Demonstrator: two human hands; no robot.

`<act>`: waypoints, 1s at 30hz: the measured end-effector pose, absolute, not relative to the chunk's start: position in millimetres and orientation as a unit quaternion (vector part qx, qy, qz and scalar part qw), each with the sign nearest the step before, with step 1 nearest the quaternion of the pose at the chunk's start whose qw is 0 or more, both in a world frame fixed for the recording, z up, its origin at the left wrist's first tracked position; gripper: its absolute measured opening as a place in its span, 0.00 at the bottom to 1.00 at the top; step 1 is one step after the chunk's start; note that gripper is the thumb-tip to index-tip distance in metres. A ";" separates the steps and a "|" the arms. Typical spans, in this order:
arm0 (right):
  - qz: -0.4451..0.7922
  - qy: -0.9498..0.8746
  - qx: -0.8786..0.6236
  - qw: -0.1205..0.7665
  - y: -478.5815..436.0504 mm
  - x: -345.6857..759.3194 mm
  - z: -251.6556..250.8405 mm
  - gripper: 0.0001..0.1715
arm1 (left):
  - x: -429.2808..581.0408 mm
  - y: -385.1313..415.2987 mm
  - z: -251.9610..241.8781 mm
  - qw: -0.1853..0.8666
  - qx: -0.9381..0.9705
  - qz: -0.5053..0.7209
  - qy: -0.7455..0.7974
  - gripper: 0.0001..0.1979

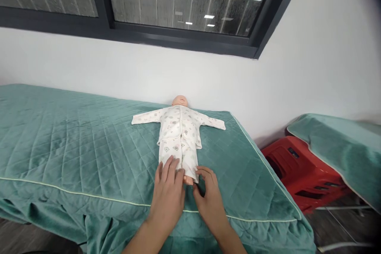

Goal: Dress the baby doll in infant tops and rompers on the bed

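Note:
A baby doll (179, 100) lies on its back on a green quilted bed cover, its head toward the wall and both sleeves spread outward. It wears a white patterned long-sleeved top (175, 121) and matching trousers (170, 149). My left hand (168, 192) rests over the lower trouser leg on the left, fingers stretched out and covering that foot. At the other leg's cuff, my right hand (210, 198) touches the hem with its fingertips, thumb and fingers apart. One bare doll foot (188, 180) shows between my hands.
The green quilted cover (74, 147) has pale piping along its edge and hangs down in front. To the right stand red plastic stools (300, 170), partly under another green cover (345, 147). Behind the bed is a white wall (119, 67) below a dark-framed window (178, 37).

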State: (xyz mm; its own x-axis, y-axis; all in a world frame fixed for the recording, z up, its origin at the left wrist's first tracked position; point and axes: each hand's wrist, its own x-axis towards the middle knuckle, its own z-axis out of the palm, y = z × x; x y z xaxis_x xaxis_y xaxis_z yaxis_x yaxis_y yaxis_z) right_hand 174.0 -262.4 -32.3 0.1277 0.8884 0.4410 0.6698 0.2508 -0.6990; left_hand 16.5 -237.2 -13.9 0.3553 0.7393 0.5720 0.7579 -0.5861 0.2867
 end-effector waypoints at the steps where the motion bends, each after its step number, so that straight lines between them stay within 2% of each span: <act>1: 0.120 -0.646 -0.608 0.446 -260.2 173.2 -32.3 0.15 | 19.0 -233.2 -12.1 0.026 -0.824 -0.334 -0.458 0.16; 4: 0.138 -0.637 -0.631 0.422 -254.0 172.6 -29.4 0.06 | 22.0 -224.1 -10.4 0.051 -0.821 -0.327 -0.466 0.10; 8: 0.187 -0.641 -0.624 0.406 -247.4 178.0 -25.6 0.02 | 20.1 -219.2 -12.5 0.051 -0.821 -0.322 -0.468 0.08; 13: 0.207 -0.650 -0.608 0.407 -249.5 181.4 -16.5 0.03 | 16.1 -222.0 -8.9 -0.002 -0.816 -0.346 -0.463 0.07; 19: 0.155 -0.679 -0.561 0.447 -266.8 180.4 7.6 0.05 | 9.8 -231.5 2.1 -0.043 -0.795 -0.410 -0.444 0.05; 25: 0.131 -0.695 -0.574 0.412 -276.3 182.0 -9.5 0.08 | 8.6 -238.3 -8.9 -0.010 -0.805 -0.404 -0.434 0.07; 30: 0.107 -0.711 -0.585 0.375 -281.3 183.6 -28.3 0.13 | -5.2 -248.4 -30.9 0.012 -0.816 -0.385 -0.430 0.13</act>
